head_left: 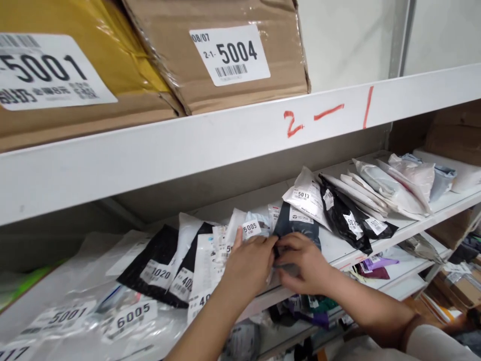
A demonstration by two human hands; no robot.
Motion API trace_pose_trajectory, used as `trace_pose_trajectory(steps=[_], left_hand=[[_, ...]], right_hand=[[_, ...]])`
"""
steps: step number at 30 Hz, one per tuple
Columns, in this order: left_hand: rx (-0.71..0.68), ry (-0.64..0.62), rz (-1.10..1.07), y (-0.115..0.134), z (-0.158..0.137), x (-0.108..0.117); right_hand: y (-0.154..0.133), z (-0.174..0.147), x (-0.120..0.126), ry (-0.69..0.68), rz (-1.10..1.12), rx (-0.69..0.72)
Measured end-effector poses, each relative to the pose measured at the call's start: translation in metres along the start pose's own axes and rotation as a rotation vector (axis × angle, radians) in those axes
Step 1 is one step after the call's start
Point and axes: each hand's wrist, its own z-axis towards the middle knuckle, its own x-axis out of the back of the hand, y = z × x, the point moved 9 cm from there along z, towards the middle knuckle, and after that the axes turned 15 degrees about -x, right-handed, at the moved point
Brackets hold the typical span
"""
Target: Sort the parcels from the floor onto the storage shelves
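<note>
A dark blue-grey bagged parcel (pixel 306 230) with a white label stands on the middle shelf among other parcels. My right hand (pixel 302 263) closes on its lower front edge, thumb and fingers drawn together. Against it, my left hand (pixel 250 265) has its fingers bent over the same edge, one finger pointing up by a parcel labelled 5005 (pixel 251 228). Part of the held edge is hidden behind the fingers. To the right leans a white parcel marked 5013 (pixel 302 195), beside black parcels (pixel 340 220).
Left of my hands stand a black 1020 parcel (pixel 150 265) and clear bags labelled 6005 (pixel 131 318) and 5001. Above runs a white shelf beam (pixel 233 135) marked 2-1, carrying a 5004 box (pixel 165 30). White parcels (pixel 394 188) lean farther right; lower shelves hold more packages.
</note>
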Motion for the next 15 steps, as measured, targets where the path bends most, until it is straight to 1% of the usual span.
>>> trace_pose_trajectory(steps=[1,2,4,6,7,9,11,13,15], left_hand=[[0.017,-0.084,-0.018,-0.001,0.003,-0.004],[0.038,-0.137,-0.024,-0.002,0.004,-0.006],[0.075,-0.154,-0.003,-0.004,0.006,-0.004],[0.087,-0.138,0.022,-0.003,0.008,-0.002],[0.086,-0.139,0.025,-0.002,0.008,-0.004],[0.072,-0.162,0.017,-0.001,0.006,-0.010],[0.065,-0.183,0.009,-0.005,0.001,-0.015],[0.057,-0.179,-0.013,-0.011,-0.004,-0.014],[0.065,-0.165,-0.085,-0.019,-0.003,-0.008]], right_hand=[[0.009,-0.005,0.013,0.035,-0.054,-0.064],[0.018,-0.009,0.023,0.049,-0.125,-0.140],[0.036,-0.011,0.028,-0.007,-0.251,-0.265],[0.048,-0.009,0.024,-0.089,-0.293,-0.311],[0.053,-0.007,0.022,-0.099,-0.285,-0.318],[0.064,-0.002,0.025,-0.059,-0.232,-0.334],[0.074,0.000,0.030,0.004,-0.125,-0.346],[0.079,-0.002,0.034,0.047,0.015,-0.333],[0.076,-0.006,0.033,0.060,0.132,-0.300]])
